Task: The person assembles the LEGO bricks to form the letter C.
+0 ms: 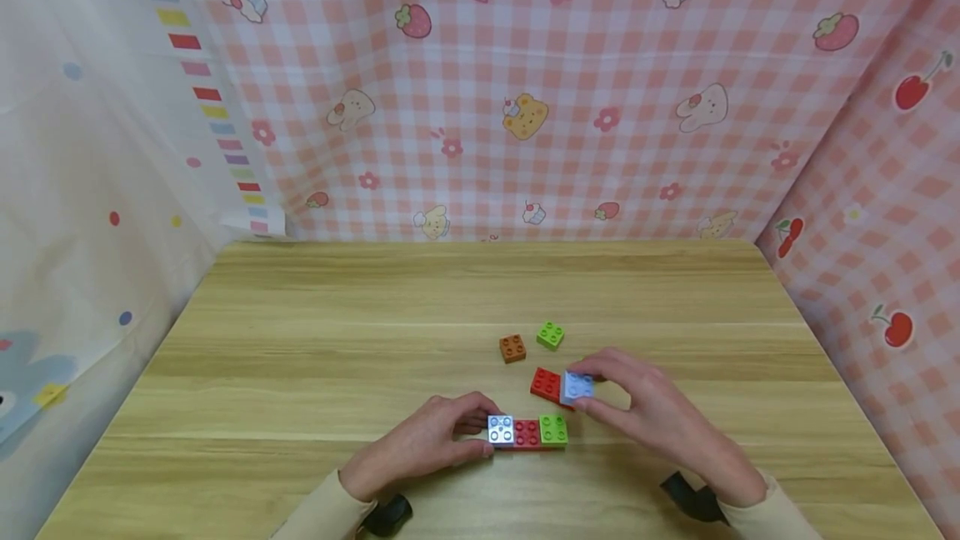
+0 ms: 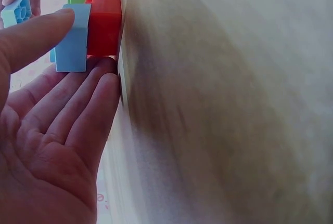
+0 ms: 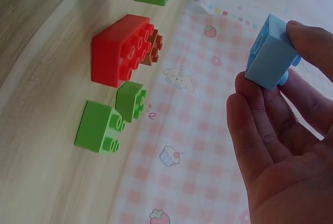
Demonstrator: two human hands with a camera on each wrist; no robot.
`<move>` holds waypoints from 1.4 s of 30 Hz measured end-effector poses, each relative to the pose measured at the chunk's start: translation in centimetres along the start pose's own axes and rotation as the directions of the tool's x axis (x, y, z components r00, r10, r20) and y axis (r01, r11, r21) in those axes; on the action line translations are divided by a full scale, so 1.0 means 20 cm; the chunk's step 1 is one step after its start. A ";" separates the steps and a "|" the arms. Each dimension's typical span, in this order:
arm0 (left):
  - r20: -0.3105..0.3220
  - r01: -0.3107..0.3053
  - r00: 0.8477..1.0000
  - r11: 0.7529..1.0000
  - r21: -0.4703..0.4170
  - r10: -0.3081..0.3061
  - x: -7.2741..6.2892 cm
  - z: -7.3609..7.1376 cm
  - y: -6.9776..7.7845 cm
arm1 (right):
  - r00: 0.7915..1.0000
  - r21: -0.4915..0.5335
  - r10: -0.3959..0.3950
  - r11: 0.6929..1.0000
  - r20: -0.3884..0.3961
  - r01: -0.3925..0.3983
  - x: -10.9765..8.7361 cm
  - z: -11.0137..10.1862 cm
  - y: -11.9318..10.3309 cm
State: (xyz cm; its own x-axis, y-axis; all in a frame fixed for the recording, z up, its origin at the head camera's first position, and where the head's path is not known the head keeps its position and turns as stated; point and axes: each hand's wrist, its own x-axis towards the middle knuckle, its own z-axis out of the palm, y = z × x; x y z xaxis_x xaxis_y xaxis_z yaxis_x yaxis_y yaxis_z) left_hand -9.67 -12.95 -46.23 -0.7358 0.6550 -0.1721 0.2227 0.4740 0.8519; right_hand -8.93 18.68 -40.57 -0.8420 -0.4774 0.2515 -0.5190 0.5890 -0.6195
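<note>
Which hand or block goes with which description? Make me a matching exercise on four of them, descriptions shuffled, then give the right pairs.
Column one
1. Left hand
2. Right hand
3. Brown block
4. Mounted green block

Column two
A. On the right end of the red base, in the head view
B. Pinches the raised light blue block, clear of the table
C. Grips the mounted light blue block, at one end of the joined row
D. Lies loose, held by neither hand

Right pairs: 1-C, 2-B, 3-D, 4-A
</note>
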 end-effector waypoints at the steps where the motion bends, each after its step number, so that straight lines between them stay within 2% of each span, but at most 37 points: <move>1: 0.000 0.000 1.000 1.000 0.002 0.000 0.00 0.00 0.00 | 1.000 0.003 0.001 1.000 0.004 -0.001 0.00 0.00 0.00; 13: 0.007 0.015 1.000 1.000 0.003 -0.015 0.00 0.00 0.01 | 0.998 0.022 -0.037 0.999 0.042 0.036 0.02 0.04 -0.04; 20: 0.001 0.001 1.000 1.000 0.006 -0.001 0.00 0.00 0.01 | 0.991 0.031 -0.121 0.992 0.049 0.120 0.05 0.07 -0.05; 25: -0.003 -0.014 1.000 1.000 0.004 0.014 0.00 0.00 0.00 | 0.987 0.032 -0.149 0.989 0.066 0.148 0.05 0.10 -0.06; 31: 0.007 -0.013 1.000 1.000 0.006 0.013 -0.01 0.00 0.00 | 0.983 0.049 -0.166 0.986 0.077 0.162 0.06 0.13 -0.08; 37: -0.001 -0.041 0.999 0.999 -0.001 0.041 -0.01 0.01 0.00 | 0.981 0.074 -0.178 0.982 0.077 0.173 0.07 0.18 -0.09; 42: -0.007 -0.057 0.998 0.998 0.004 0.057 -0.01 0.01 0.00 | 0.980 0.046 -0.178 0.984 0.089 0.174 0.08 0.20 -0.11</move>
State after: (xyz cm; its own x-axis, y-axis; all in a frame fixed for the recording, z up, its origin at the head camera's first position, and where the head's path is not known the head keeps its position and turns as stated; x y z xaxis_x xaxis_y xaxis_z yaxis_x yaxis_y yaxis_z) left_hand -9.51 -12.96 -46.29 -0.7262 0.6770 -0.1196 0.2673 0.4383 0.8581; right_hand -8.51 13.93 -41.83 -0.7199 -0.6305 0.2902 -0.6503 0.4664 -0.5997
